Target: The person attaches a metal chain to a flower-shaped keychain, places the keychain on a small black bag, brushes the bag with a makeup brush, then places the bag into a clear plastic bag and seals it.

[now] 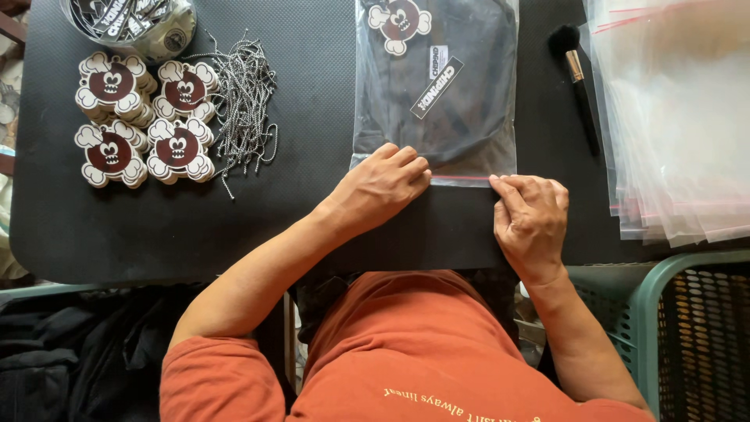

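Sealing step: both hands, left [383,184] and right [531,211], press the bag [434,94] strip flat; next, firm sliding pressure along it.

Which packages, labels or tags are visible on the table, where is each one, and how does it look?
Clear plastic bag: centre, rectangular, dark cloth inside, both hands on its near edge.
Strip label: inside that bag, slanted, black.
Skull-shaped tags: left, four stacks, dark red and cream; another inside the bag's far corner.
Empty clear bags: right, stacked, red seal lines.
Round container: far left, holding black labels.
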